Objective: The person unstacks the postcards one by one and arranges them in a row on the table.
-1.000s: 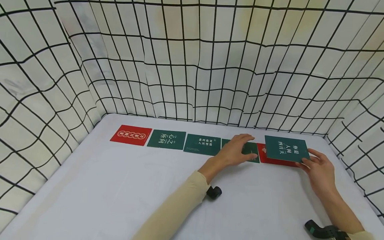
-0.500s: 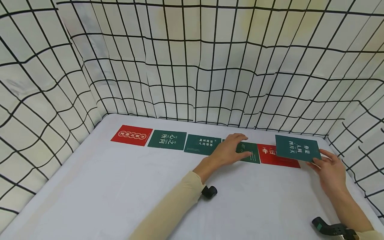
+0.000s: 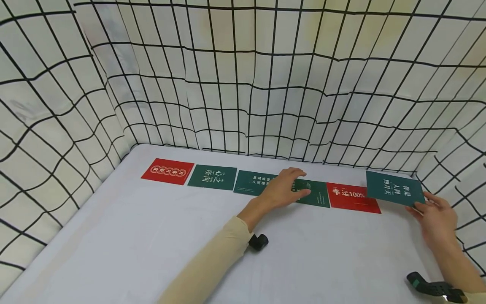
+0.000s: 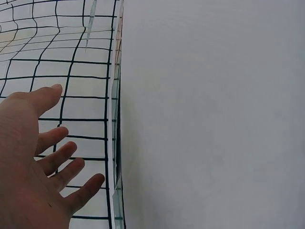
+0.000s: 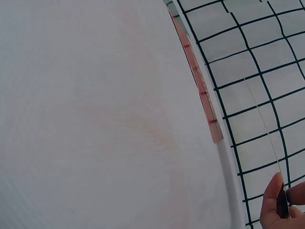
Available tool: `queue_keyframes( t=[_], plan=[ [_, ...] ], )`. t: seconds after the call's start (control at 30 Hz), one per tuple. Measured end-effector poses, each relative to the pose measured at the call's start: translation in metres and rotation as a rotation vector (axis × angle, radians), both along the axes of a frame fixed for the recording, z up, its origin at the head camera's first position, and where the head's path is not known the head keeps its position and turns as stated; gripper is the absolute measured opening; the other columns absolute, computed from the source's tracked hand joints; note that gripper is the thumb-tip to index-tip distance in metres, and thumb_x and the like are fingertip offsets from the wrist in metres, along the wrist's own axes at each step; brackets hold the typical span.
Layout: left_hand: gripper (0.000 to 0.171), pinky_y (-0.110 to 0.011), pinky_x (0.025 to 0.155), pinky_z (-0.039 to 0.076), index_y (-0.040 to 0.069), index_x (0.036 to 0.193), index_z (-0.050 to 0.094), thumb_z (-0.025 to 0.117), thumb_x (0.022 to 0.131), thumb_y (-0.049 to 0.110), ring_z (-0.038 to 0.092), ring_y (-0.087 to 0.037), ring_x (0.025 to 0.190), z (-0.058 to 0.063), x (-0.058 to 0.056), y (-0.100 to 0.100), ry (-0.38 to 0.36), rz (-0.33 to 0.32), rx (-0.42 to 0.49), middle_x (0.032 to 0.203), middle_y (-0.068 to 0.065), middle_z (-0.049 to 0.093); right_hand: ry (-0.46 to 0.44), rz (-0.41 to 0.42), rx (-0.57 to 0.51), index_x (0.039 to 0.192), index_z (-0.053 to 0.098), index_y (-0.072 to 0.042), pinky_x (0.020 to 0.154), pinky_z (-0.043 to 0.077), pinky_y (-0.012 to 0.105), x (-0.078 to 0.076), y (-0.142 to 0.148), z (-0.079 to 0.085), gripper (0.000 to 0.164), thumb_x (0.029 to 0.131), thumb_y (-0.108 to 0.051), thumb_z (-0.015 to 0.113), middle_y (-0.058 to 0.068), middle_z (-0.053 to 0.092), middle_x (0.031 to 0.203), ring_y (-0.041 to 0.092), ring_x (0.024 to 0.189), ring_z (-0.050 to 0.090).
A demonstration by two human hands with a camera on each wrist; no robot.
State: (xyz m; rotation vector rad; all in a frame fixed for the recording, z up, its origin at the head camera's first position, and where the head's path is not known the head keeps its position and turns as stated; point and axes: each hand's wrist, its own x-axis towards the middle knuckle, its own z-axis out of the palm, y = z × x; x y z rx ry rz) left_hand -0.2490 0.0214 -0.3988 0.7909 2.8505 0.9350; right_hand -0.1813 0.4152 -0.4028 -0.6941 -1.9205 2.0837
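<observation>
My right hand [image 3: 438, 217] pinches a dark green card [image 3: 395, 189] with white characters by its near right corner. That card is raised off the table, and its left edge covers part of a red card [image 3: 351, 200] lying below. In the right wrist view the held card [image 5: 267, 129] appears edge-on between thumb and fingers. My left hand [image 3: 279, 190] hovers over the row with fingers apart, hiding parts of a green card [image 3: 315, 195] and another green card [image 3: 247, 185]. The left wrist view shows this hand [image 4: 43, 157] with fingers spread and nothing in them.
Farther left in the row lie a green card [image 3: 212, 177] and a red card [image 3: 167, 171]. All rest on a white-covered table [image 3: 152, 236]. A black grid net [image 3: 247, 84] over white sheeting stands along the back and sides.
My right hand has carried the green card to the right, uncovering most of the red card beneath. The left hand has drifted left, showing more of the green card by its fingers.
</observation>
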Motion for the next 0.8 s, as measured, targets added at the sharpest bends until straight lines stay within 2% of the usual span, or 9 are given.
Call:
queue_keyframes(
  t=[0.27,0.57,0.8],
  plan=[
    [0.058,-0.048,0.12,0.045,0.023,0.152,0.052,0.063,0.102,0.048,0.041,-0.019,0.152,0.0,0.001,-0.006,-0.006,0.016,-0.01,0.164,0.002,0.044,-0.053,-0.083,0.078,0.167,0.022,-0.018,0.068,0.056,0.009,-0.005,0.01,0.001,0.066,0.106,0.002,0.04,-0.013,0.047,0.11,-0.005,0.084,0.057],
    [0.057,-0.046,0.121,0.044,0.022,0.151,0.053,0.064,0.102,0.048,0.042,-0.02,0.152,0.001,0.001,-0.014,-0.009,0.021,-0.006,0.163,0.001,0.045,-0.053,-0.105,0.074,0.166,0.024,-0.019,0.066,0.055,0.008,-0.007,0.026,-0.004,0.066,0.105,0.003,0.038,-0.017,0.047,0.109,-0.005,0.083,0.056],
    [0.056,-0.047,0.12,0.044,0.022,0.15,0.054,0.064,0.102,0.047,0.043,-0.02,0.152,0.002,0.003,-0.021,-0.01,0.035,-0.007,0.162,0.0,0.046,-0.077,-0.107,0.079,0.166,0.026,-0.02,0.07,0.054,0.007,-0.008,0.034,-0.005,0.064,0.107,0.003,0.038,-0.023,0.045,0.114,-0.006,0.087,0.053]
  ],
)
